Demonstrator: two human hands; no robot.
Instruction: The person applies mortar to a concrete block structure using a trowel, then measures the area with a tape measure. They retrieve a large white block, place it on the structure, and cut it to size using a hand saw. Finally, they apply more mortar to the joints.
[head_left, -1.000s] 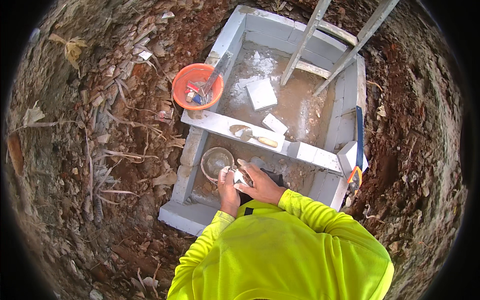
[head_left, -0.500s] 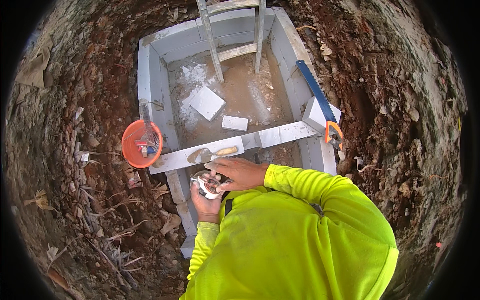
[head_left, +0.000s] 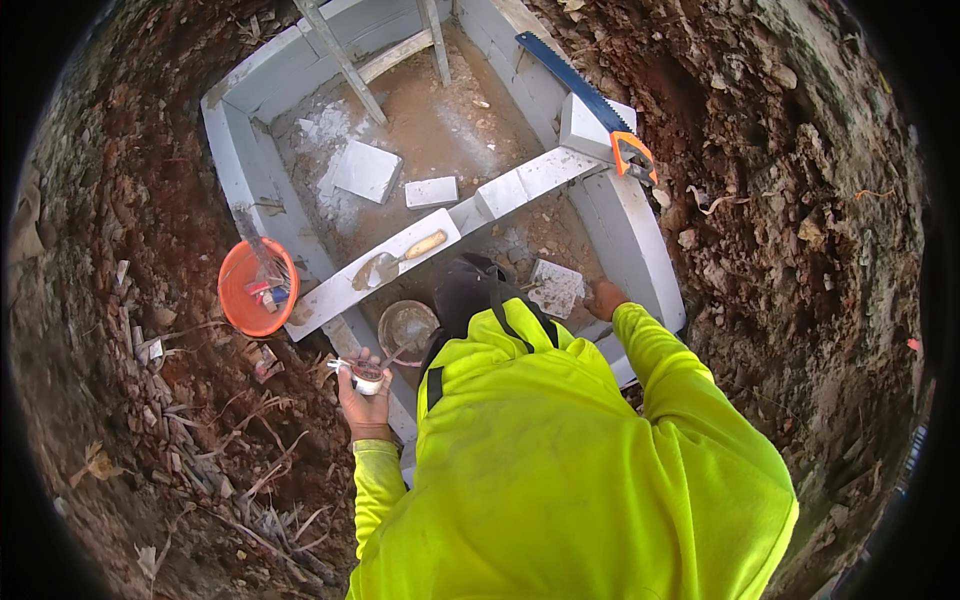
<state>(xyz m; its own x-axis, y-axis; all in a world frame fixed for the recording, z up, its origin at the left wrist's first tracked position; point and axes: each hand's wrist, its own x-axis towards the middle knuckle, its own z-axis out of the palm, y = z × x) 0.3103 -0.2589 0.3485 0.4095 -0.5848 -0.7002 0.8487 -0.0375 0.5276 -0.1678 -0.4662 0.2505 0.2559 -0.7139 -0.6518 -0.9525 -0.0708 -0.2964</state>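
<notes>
Left hand has fingers around a round case; loose grip could drop it. Right hand is by the block, nearer than the cross wall; its grasp I cannot tell.

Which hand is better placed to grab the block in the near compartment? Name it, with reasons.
Right, most likely. The right hand is at the edge of the block, though contact is unclear, and nothing shows in it. The left hand is farther off and holds a round white object.

Saw across a block; trowel on the cross wall; orange bucket by its left end; ladder beyond
</notes>
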